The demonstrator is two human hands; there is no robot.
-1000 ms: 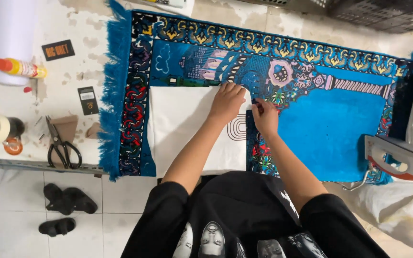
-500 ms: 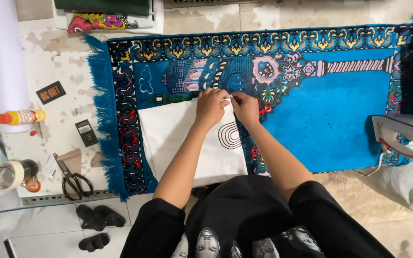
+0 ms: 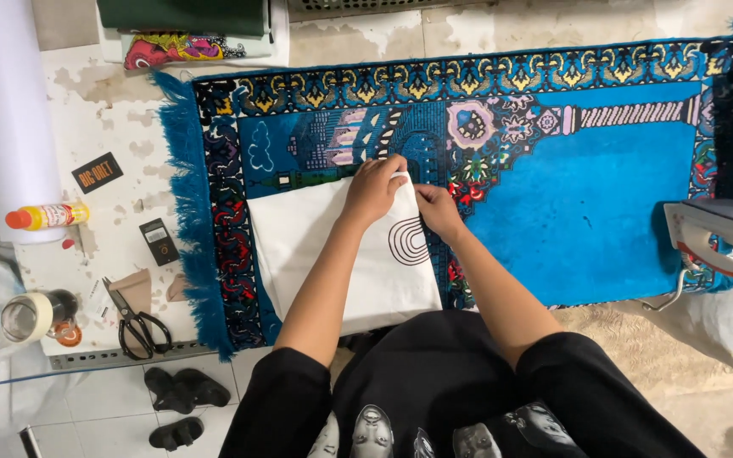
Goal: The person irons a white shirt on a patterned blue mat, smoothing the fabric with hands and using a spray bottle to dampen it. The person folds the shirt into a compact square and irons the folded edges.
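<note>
Black sleeves at the bottom edge, both forearms reaching out over a white rectangular fabric piece (image 3: 324, 254) with a black concentric-arch print (image 3: 407, 242) near its right edge. Fabric lies flat on the left half of a blue patterned woven rug with a fringed end (image 3: 587, 187), which is spread on a worn, paint-chipped white tabletop (image 3: 112, 136). Left hand (image 3: 375, 188) curled over the fabric's far right corner, fingers bent down and pinching the cloth edge. Right hand (image 3: 436, 209) just beside it, touching the same corner area, fingers folded in; whether it actually grips the cloth, cannot tell. Hands nearly touching each other. Left of rug, near edge: black-handled scissors (image 3: 137, 322), roll of tape (image 3: 29, 315), small black rectangular device (image 3: 159, 241). Further out: yellow squeeze bottle with orange cap (image 3: 48, 215) lying against a tall white roll (image 3: 10, 110). Right side: white and red clothes iron (image 3: 719, 242) sitting at the rug's right edge. Far side: folded colourful printed cloth (image 3: 180, 47) beyond the rug's fringe. Black sandals (image 3: 184, 390) on the tiled floor below the table.
</note>
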